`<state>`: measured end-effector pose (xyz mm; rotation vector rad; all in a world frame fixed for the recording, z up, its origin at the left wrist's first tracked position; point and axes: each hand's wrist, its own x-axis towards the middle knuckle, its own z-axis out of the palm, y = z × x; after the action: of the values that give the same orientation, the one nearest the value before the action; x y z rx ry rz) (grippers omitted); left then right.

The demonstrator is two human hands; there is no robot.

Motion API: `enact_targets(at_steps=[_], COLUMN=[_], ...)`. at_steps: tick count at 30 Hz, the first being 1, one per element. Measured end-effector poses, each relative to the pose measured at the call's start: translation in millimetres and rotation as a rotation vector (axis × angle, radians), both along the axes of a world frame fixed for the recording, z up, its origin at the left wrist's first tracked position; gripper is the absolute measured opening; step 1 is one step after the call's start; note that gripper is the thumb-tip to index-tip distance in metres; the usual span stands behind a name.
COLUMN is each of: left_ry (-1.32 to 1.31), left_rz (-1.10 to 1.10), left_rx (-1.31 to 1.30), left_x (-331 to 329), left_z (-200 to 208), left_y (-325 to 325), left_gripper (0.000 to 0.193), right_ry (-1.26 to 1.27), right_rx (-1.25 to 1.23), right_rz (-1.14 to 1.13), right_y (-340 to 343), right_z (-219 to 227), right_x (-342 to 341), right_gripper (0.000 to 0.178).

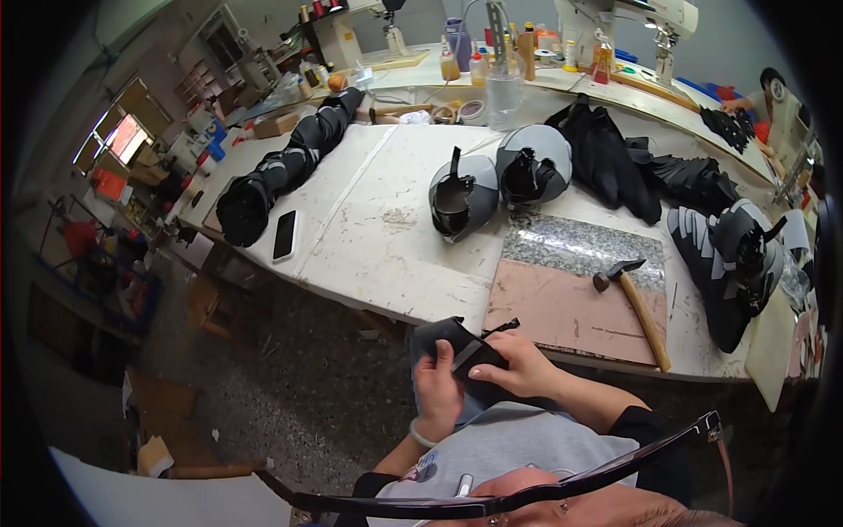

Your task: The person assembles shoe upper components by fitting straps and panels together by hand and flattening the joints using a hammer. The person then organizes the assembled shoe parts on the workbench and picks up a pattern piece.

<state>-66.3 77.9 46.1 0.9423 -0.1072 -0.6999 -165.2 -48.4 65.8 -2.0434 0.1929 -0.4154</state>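
Over my lap, close to the table's front edge, I hold a black shoe upper (448, 332) with a grey strip on it. My left hand (437, 386) grips its left side, thumb in front and fingers mostly hidden behind. At its right side my right hand (520, 364) is closed, the thumb pressing on the dark material. A thin black end sticks out past the right fingers. Nearest beyond my hands, a hammer (643, 318) with a wooden handle lies on a pink board (553, 303), beside a speckled stone slab (584, 244).
On the white table (369, 237) stand two grey-and-black uppers (479, 180) (553, 149). Black fabric pieces (606, 167) lie behind, more uppers (729, 263) at right. A nested row of uppers (290, 162) and a phone (285, 235) are left. A person (762, 101) sits far right.
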Motion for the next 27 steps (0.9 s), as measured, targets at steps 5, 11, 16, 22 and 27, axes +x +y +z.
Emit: enact_targets(at_steps=[5,11,16,22,27], left_ry=[0.479,0.256,0.129,0.126,0.157], left_rz=[-0.327,-0.327,-0.240,-0.204,-0.206], left_rx=[-0.242,-0.308,-0.248,-0.099,-0.055], left_x=[29,44,58,48,53], left_z=[3,-8,-12,-25,-47], left_y=[41,55,58,56,57], left_gripper=[0.041,0.037,0.033,0.021,0.017], right_ry=[0.244,0.188,-0.300,-0.240,0.011], right_rx=[0.280,0.446,-0.142,-1.085,-1.295], right_rz=[0.307,0.272,0.103,0.156,0.025], right_y=[-9,-30,-72,-85,-121], right_z=[-3,36,129,77,-39], right_x=[30,65,104,151,166], right_gripper=[0.038,0.048,0.040,0.027,0.019])
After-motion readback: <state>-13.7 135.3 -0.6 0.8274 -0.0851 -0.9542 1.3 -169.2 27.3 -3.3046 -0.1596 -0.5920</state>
